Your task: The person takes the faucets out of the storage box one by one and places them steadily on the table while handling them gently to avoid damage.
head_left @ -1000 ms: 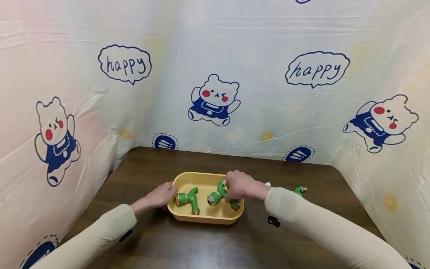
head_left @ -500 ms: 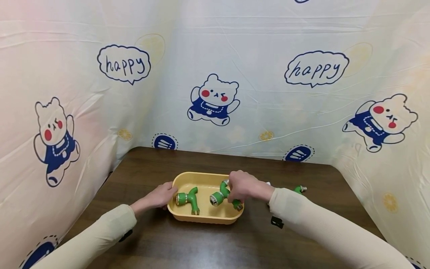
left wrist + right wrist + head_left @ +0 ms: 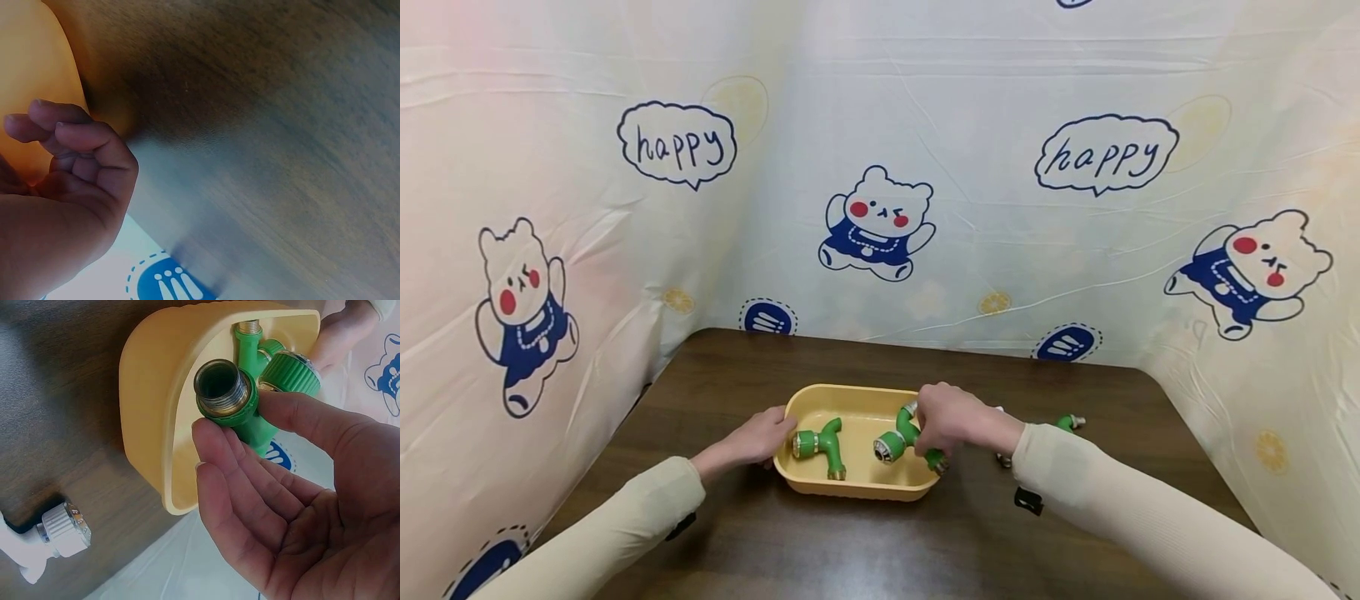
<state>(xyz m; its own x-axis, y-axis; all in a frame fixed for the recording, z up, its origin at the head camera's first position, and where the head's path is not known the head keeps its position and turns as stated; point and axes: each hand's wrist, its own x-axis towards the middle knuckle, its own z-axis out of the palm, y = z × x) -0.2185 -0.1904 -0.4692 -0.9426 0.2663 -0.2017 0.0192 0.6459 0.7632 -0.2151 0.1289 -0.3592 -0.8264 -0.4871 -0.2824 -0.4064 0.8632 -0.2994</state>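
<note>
In the head view a yellow plastic tub (image 3: 850, 490) sits on the dark table. My left hand (image 3: 763, 435) grips its left rim; in the left wrist view curled fingers (image 3: 75, 128) meet its outer wall. My right hand (image 3: 953, 418) pinches a green tap (image 3: 895, 443) over the tub's right end. In the right wrist view the held tap's threaded end (image 3: 222, 390) faces the camera, between thumb and fingertips. A second green tap (image 3: 827, 446) lies inside the tub at the left. Whether the held tap touches the tub floor I cannot tell.
Right of the tub, another green tap (image 3: 1069, 422) is partly hidden behind my right sleeve. A white tap (image 3: 59, 534) lies on the table in the right wrist view. A printed curtain (image 3: 985, 233) encloses the back and sides of the table (image 3: 820, 550).
My right hand has moved slightly to the right with the green tap, towards the tub's right rim. The left hand and the tub stay in place.
</note>
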